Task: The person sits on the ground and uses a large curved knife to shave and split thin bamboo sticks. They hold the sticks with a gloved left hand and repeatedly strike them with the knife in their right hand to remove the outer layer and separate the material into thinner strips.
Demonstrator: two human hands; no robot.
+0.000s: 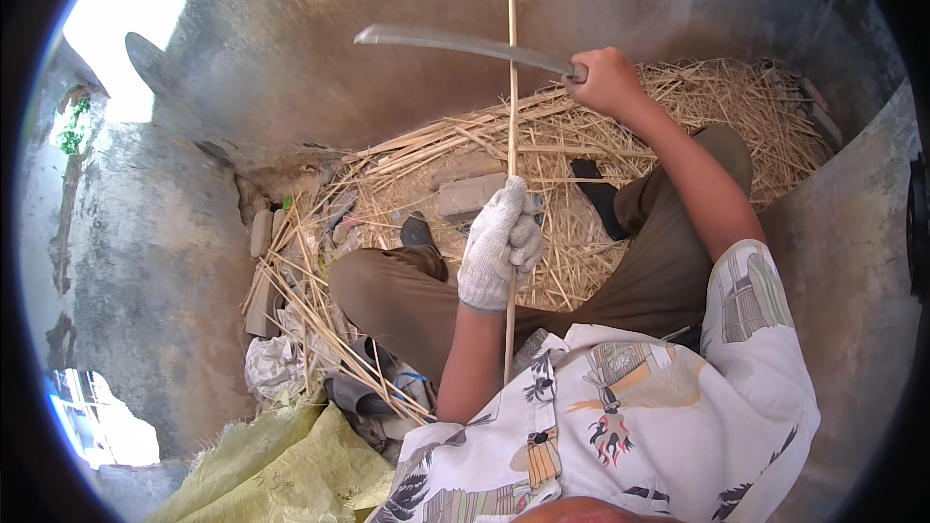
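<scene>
My left hand (501, 244), in a white knitted glove, is closed round a long pale stick (512, 126) that looks like split bamboo. The stick stands lengthwise in front of me, its far end well beyond the hand and its near end by my shirt. My bare right hand (606, 83) grips the handle of a long curved blade (455, 43), like a machete. The blade points left and crosses the upper part of the stick. Whether it touches the stick I cannot tell.
Shavings and split strips (717, 111) cover the floor around my crossed legs. A grey block (470, 197) lies beyond my left hand. At lower left are a yellow-green sack (281, 470), crumpled white material (274, 365) and dark sandals (360, 394). Concrete walls (320, 29) stand close around.
</scene>
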